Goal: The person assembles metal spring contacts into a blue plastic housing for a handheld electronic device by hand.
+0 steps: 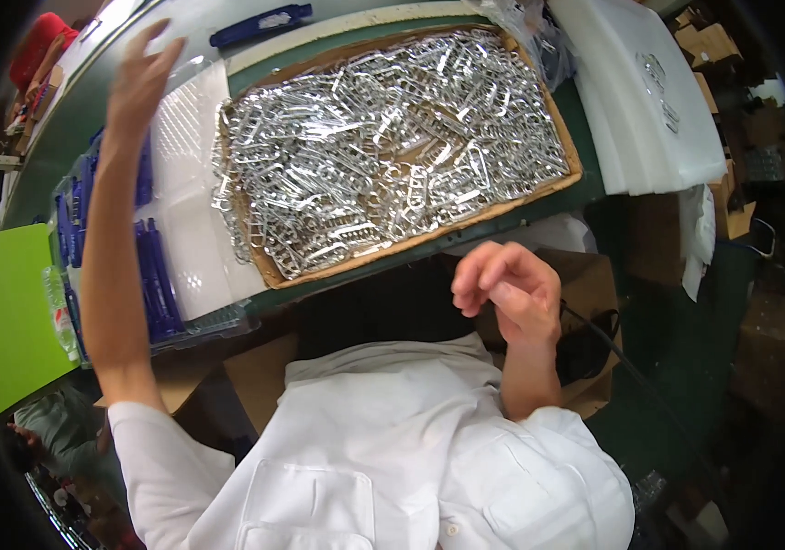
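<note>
My left hand [142, 78] is stretched far out at the upper left, slightly blurred, its fingers apart with nothing seen between them. Below it, along my forearm, lie several blue plastic holders [156, 280]. Another long blue holder [261, 25] rests at the far side of the table, to the right of that hand. My right hand [512, 289] hovers in front of my body, fingers curled in toward the thumb, and nothing shows in it. Just beyond it is a shallow cardboard tray [429, 236] heaped with small shiny metal wrenches [319, 165].
White translucent sheeting [204, 202] lies left of the tray, with some wrenches spilling over that edge. A stack of white foam sheets [645, 101] stands at right, loose wrenches on top. A bright green panel [7, 312] and a clear bottle [62, 316] are at left. A cardboard box [594, 275] sits below.
</note>
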The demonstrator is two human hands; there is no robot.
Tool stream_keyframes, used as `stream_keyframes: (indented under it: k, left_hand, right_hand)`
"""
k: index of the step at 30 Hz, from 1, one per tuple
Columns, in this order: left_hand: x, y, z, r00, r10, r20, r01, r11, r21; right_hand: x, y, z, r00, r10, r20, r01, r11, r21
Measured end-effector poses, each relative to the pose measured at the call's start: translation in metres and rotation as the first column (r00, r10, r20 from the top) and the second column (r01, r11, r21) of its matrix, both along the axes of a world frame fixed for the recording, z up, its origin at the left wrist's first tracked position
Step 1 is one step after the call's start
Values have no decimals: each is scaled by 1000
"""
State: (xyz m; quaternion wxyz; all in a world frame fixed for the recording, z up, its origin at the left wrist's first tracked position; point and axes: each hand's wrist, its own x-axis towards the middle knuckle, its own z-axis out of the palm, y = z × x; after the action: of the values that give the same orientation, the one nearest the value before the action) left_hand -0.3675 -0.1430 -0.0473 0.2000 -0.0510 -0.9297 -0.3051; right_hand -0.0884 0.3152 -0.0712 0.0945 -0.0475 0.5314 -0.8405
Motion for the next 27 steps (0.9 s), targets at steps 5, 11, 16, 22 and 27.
stream_keyframes:
  k: [5, 11, 16, 22, 27]
  left_hand:
    - [186, 41, 56, 999, 37, -36, -35, 997, 66]
    - [345, 108, 48, 987, -140, -84, 160, 928, 337]
    - [374, 152, 22, 951, -301, -71, 300, 842, 448]
    - [364, 170, -2, 949, -275, -156, 316, 807, 498]
    - [366, 173, -14, 941, -276, -194, 336, 825, 455]
  right_hand:
    - [-11, -28, 5, 981, 191, -33, -193, 976, -100]
    - [2, -62, 14, 941, 339, 22, -331, 930, -161]
    - [19, -80, 22, 925, 369, 96, -357, 926, -121]
    - [32, -91, 20, 929, 368, 24, -363, 924, -123]
    - [38, -97, 25, 950, 308, 55, -305, 950, -66]
